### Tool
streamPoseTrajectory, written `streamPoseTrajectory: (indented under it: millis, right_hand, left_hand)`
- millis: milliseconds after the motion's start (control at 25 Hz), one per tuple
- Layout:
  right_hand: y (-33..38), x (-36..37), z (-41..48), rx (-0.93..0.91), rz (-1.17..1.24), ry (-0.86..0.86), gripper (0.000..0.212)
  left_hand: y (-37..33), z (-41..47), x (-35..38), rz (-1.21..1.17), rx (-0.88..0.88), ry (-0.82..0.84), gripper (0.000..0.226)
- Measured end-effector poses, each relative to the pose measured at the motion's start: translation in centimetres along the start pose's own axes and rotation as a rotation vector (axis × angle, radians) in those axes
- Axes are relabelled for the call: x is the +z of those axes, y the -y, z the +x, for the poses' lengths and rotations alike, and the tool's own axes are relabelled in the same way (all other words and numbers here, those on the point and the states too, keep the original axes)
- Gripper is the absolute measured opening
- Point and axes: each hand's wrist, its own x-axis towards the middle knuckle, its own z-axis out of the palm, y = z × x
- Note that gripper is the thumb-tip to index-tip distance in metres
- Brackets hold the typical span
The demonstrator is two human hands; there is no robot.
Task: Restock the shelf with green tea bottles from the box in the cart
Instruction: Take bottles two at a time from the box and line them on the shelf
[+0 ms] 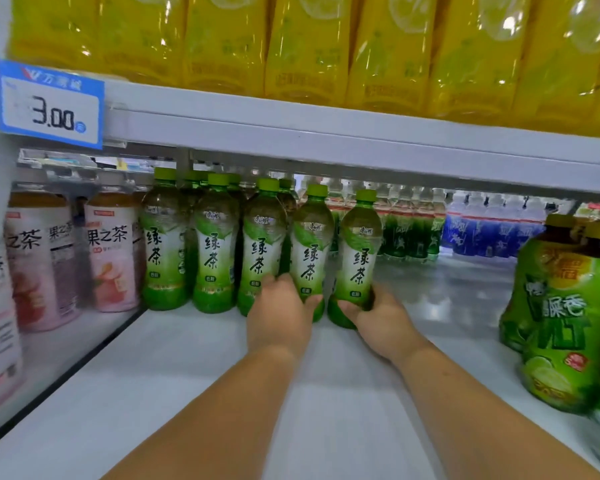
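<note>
Both hands reach deep onto a smooth white shelf [194, 368], a little apart, each clamped on its own bottle. The left hand [279, 313] curls fingers and thumb round the base of the fourth bottle [309, 247] in the front row. The right hand [378, 317] wraps the rounded bottom of the fifth bottle [359, 254], just beside it.

These two end a row of green tea bottles [215, 247]. The bottles are clear plastic and waisted, with bright green screw caps and glossy white-and-green labels bearing dark brush characters. More stand behind them.

Left of the row, past a thin dark divider [84, 362], stand straighter pink bottles [110, 258] with pale fruit labels. At the right edge are squat, bulbous lime-green bottles [565, 317] with yellow lids.

Above, a grey metal shelf lip [326, 133] carries a blue-bordered price tag [49, 103] reading 3.00. Over it sit yellow packs [305, 46] under crinkled, shiny shrink-wrap.
</note>
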Motion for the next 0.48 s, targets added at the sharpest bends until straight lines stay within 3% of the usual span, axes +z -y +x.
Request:
streamPoseTrajectory:
  millis: [240, 480]
  right_hand:
    - [-0.47, 0.84, 0.04, -0.055, -0.01, 0.008, 0.031]
    - [-0.27, 1.04, 0.15, 0.019, -0.111, 0.001, 0.036]
  left_hand:
    - [0.11, 0.27, -0.23, 0.01, 0.008, 0.019, 0.039]
    - [0.23, 0.3, -0.34, -0.015, -0.013, -0.008, 0.038]
